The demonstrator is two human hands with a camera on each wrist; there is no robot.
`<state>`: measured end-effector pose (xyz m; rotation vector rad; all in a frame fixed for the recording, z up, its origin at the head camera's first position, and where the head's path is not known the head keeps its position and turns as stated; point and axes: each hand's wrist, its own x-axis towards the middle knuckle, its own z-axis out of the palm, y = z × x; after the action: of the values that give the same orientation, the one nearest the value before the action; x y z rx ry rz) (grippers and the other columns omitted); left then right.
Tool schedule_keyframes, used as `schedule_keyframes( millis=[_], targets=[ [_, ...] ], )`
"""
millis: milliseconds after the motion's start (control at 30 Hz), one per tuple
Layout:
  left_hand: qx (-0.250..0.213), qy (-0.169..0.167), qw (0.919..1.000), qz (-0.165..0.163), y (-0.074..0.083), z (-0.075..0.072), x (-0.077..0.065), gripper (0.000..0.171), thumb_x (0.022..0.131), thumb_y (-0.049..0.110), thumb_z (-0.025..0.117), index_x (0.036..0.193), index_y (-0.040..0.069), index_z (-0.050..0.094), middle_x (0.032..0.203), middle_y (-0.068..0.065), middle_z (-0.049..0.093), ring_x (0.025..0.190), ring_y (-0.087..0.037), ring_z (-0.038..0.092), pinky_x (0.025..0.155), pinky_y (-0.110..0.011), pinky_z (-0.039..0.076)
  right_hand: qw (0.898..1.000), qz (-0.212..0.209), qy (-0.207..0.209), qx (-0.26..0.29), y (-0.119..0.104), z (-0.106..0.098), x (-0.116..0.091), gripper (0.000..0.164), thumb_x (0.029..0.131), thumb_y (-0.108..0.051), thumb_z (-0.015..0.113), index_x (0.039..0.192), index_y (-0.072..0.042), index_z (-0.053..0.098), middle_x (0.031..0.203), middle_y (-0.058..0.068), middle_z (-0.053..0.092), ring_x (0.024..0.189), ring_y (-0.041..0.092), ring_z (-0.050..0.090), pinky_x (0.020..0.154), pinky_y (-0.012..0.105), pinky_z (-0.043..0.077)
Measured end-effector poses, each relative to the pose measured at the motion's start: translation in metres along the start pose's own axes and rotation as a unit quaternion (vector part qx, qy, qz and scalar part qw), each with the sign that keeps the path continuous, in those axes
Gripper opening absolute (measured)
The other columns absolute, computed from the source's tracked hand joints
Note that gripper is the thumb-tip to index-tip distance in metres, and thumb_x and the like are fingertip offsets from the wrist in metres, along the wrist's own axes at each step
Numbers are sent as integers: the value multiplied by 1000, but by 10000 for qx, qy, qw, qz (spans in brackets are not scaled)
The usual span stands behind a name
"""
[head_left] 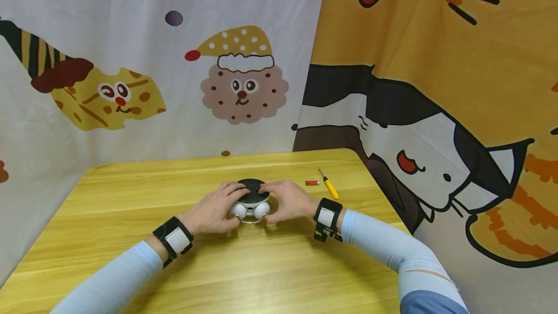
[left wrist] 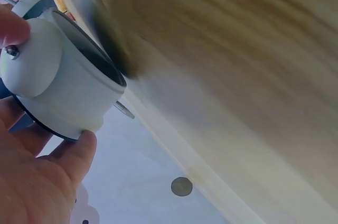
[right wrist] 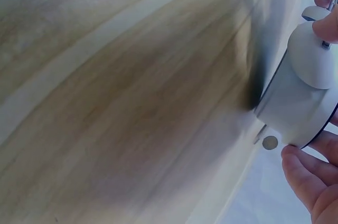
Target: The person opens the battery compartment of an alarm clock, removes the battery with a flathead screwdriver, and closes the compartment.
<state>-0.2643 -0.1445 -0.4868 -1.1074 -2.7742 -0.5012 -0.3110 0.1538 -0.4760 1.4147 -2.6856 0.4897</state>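
Observation:
A white twin-bell alarm clock (head_left: 250, 196) is held over the middle of the table, its black back turned up and its two round bells toward me. My left hand (head_left: 219, 208) grips it from the left, with fingers on the edge of the back and the thumb near a bell. From the right, my right hand (head_left: 289, 201) holds the other side in the same way. In the left wrist view, the clock's white body (left wrist: 87, 94) shows, with a bell (left wrist: 34, 60) beside the thumb. The right wrist view shows the other bell (right wrist: 311, 57). The clock's front faces the tabletop.
On the wooden table (head_left: 144, 193), right of the clock, lie a small red battery (head_left: 312, 183) and a screwdriver (head_left: 330, 187) with a yellow handle. A printed curtain (head_left: 139, 4) hangs behind the table and along its right side.

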Motion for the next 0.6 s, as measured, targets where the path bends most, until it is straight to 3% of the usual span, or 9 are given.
schedule_keyframes(
  millis=[267,367,467,533,600],
  targets=[
    [-209,49,9998,-10,2,-2,-2,77,94,30,73,165,9,52,168,-14,56,156,-35,52,126,-56,51,9996,-10,17,274,2,-5,2,71,80,-44,94,140,-11,75,137,7,82,118,20,81,101,34,65],
    [-295,70,9995,-21,3,-4,-2,75,95,30,70,164,8,53,168,-14,56,156,-35,53,126,-56,51,9992,-29,12,408,2,-8,2,70,79,-43,94,139,-11,76,132,8,84,93,17,78,85,24,61],
    [-347,102,9993,-23,4,-5,-2,72,96,30,68,164,8,53,168,-14,57,155,-35,54,126,-57,51,9985,-54,13,537,3,-10,3,68,80,-42,93,137,-10,76,125,7,85,67,11,60,66,19,46],
    [-374,116,9992,-23,5,-5,-2,70,98,29,67,164,9,54,167,-14,57,154,-34,54,125,-56,52,9982,-54,-2,597,4,-12,3,66,80,-42,92,136,-10,77,123,6,86,65,9,53,62,21,43],
    [-426,126,9990,-32,5,-6,-1,69,99,29,66,163,9,54,166,-13,58,153,-34,55,124,-57,53,9975,-18,-37,708,5,-13,4,65,80,-41,91,136,-10,77,125,7,86,72,10,63,66,27,54]
  ],
)
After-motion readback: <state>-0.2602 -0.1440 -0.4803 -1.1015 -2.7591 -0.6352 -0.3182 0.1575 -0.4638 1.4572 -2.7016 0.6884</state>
